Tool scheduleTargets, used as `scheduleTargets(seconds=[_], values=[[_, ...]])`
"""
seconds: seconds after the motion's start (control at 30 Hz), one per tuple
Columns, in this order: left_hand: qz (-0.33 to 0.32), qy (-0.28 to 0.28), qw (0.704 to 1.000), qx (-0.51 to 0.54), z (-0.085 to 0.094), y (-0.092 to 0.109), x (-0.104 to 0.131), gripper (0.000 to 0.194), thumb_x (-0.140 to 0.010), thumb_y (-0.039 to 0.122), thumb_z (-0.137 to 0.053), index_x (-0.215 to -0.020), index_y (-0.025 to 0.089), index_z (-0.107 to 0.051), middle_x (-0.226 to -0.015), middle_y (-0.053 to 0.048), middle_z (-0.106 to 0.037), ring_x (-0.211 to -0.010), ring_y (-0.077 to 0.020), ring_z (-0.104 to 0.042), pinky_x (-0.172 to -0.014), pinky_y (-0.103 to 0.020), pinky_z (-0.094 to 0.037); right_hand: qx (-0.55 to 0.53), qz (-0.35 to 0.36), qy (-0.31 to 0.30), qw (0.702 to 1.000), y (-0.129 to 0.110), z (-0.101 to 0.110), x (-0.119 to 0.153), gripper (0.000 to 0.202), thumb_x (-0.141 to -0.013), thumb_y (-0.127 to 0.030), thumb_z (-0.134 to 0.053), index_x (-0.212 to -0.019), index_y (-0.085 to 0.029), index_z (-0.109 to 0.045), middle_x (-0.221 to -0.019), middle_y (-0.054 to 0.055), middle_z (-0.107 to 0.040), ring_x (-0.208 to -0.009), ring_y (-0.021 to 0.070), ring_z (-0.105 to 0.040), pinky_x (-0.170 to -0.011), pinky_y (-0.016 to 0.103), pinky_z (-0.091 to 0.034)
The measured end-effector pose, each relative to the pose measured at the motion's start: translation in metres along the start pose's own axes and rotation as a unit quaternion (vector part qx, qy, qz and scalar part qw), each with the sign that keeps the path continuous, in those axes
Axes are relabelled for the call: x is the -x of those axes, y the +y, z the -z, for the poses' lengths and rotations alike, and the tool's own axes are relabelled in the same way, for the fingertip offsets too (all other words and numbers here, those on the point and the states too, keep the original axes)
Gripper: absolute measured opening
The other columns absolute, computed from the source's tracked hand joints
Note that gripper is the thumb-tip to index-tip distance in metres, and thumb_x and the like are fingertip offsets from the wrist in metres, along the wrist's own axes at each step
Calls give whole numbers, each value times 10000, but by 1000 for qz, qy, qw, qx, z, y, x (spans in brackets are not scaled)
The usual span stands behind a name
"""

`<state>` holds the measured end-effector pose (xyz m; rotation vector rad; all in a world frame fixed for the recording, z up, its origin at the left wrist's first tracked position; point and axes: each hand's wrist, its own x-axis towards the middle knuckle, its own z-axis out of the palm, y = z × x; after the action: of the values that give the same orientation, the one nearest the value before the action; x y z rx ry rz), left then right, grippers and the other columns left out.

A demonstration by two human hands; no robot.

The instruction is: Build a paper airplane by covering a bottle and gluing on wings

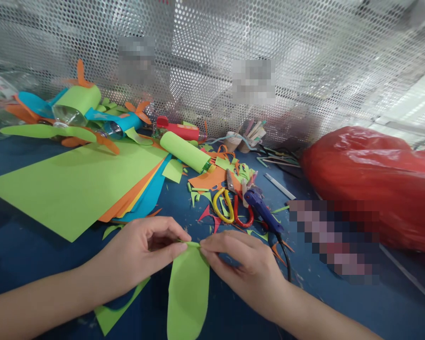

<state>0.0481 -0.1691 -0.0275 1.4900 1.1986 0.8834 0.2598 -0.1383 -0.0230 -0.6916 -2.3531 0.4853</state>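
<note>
A long green paper piece with a rounded lower end (188, 293) hangs between my hands at the near middle of the table. My left hand (147, 248) pinches its top edge at the left corner, thumb and fingertips together. At the right corner, my right hand (242, 262) pinches the same edge. A narrow strip along that edge looks folded over. Under my left wrist lies a curved green paper offcut (118, 309). Beyond my hands are scissors with yellow and red handles (233, 208) and a blue-purple glue gun (264, 210).
Green sheets (85, 182) lie over orange, yellow and blue paper at left. Behind them are paper-covered bottles with propellers (80, 101). A green-wrapped bottle (184, 152) lies among paper scraps. A big red plastic bag (371, 184) stands at right, before a perforated metal screen (205, 56).
</note>
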Motion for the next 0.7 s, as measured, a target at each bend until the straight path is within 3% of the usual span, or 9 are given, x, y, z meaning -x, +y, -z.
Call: scheduleTargets(seconds=[0.13, 0.27, 0.37, 0.57, 0.7], values=[[47, -30, 995, 78, 0, 0, -2, 33, -793, 216, -648, -825, 212, -655, -791, 44, -682, -773, -116, -658, -704, -180, -512, -7, 28, -20, 999, 1, 1, 0, 125, -890, -96, -544, -911, -175, -639, -854, 60, -709, -780, 147, -667, -682, 231, -518], [46, -27, 997, 63, 1, -3, -3, 27, -810, 230, -634, -810, 209, -652, -747, 50, -644, -743, -112, -638, -674, -185, -492, -55, -42, -22, 997, 0, 0, -2, 84, -860, -124, -594, -877, -191, -641, -799, 21, -704, -710, 122, -658, -638, 204, -510], [29, -21, 999, 31, 1, -7, -3, 45, -818, 250, -627, -814, 214, -654, -722, 54, -623, -701, -109, -622, -635, -183, -481, -75, -90, -27, 993, 0, -2, -2, 66, -838, -137, -617, -836, -199, -642, -747, -4, -695, -662, 110, -650, -610, 192, -500], [-24, -9, 997, -71, 0, -8, -1, 85, -841, 228, -577, -834, 234, -662, -791, 42, -672, -748, -129, -642, -672, -190, -503, -74, -105, -36, 991, 3, -6, -2, 111, -852, -126, -575, -799, -204, -634, -750, -6, -685, -682, 117, -645, -628, 209, -497], [-78, 24, 978, -193, 4, -1, -1, 114, -855, 220, -538, -885, 251, -643, -871, 31, -705, -793, -151, -654, -746, -225, -507, -113, -158, -31, 980, 8, -9, -4, 168, -829, -113, -576, -952, -224, -599, -824, -14, -702, -744, 115, -673, -692, 213, -526]])
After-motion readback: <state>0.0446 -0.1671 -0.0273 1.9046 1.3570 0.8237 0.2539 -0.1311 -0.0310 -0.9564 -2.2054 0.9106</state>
